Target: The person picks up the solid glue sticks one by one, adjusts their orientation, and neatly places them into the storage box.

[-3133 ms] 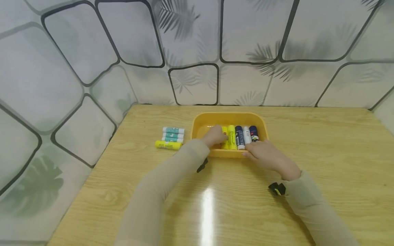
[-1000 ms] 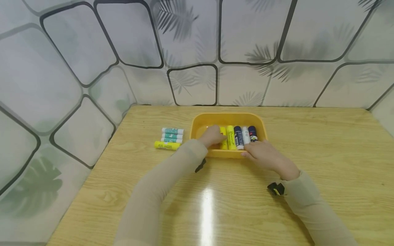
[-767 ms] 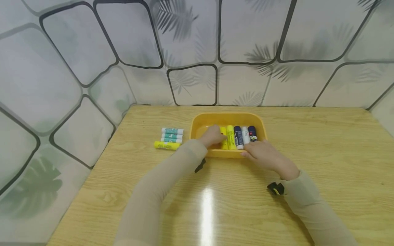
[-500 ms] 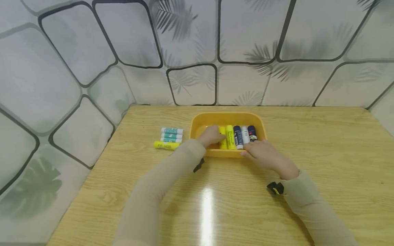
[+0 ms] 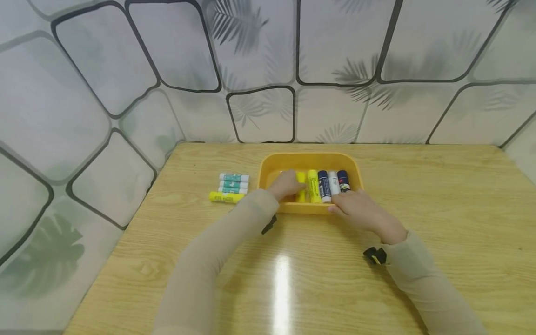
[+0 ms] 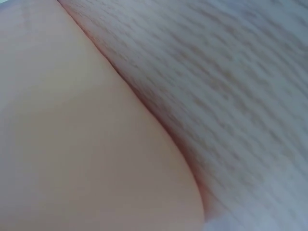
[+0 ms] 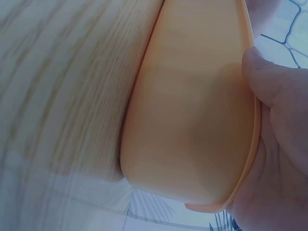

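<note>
Inside the yellow tray [image 5: 307, 209], my left hand [image 5: 286, 184] pinches a yellow glue stick [image 5: 301, 188]; part of that stick is hidden behind the fingers. To its right, a second yellow glue stick [image 5: 314, 186], a dark blue one [image 5: 324, 187], a white one [image 5: 333, 184] and a blue-capped one [image 5: 343, 180] stand in a row. My right hand [image 5: 362, 211] grips the tray's front right rim. In the right wrist view, the right hand's thumb [image 7: 262, 72] lies against the rim of the tray wall [image 7: 192, 110]. The left wrist view does not show the left fingers.
Left of the tray, several white-and-teal glue sticks [image 5: 233, 184] lie stacked one behind another on the wooden table [image 5: 418, 223]. A yellow glue stick [image 5: 226, 197] lies in front of them, close to the left forearm. A patterned wall [image 5: 264, 111] rises behind the table's back edge.
My left hand has shifted slightly left with the yellow glue stick, and a small gap now shows between it and the second yellow one. The right hand has stayed on the rim.
</note>
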### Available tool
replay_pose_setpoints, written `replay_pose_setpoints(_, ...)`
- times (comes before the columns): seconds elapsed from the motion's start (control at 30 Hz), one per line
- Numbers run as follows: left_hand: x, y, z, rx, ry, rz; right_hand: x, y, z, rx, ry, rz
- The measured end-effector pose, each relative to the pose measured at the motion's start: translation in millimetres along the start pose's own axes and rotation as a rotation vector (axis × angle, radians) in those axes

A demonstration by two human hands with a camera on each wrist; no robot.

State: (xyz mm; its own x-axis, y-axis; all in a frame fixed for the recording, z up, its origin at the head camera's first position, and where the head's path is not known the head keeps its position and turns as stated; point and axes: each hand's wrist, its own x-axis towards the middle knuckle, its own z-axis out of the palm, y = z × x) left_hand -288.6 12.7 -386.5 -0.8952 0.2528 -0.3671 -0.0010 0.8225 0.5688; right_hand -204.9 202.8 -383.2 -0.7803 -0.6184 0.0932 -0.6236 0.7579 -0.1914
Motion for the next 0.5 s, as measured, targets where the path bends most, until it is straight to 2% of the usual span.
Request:
replay_pose_setpoints(0.23,-1.3,-0.6,-2.6,0.057,0.014,0.002,0.2,0.0,-0.5,-0.001,-0.001,-0.004)
replay_pose_setpoints(0.5,-2.8,-0.7,-3.1,0.053,0.009,0.0,0.2,-0.6,-2.3,0.005,-0.008,-0.001)
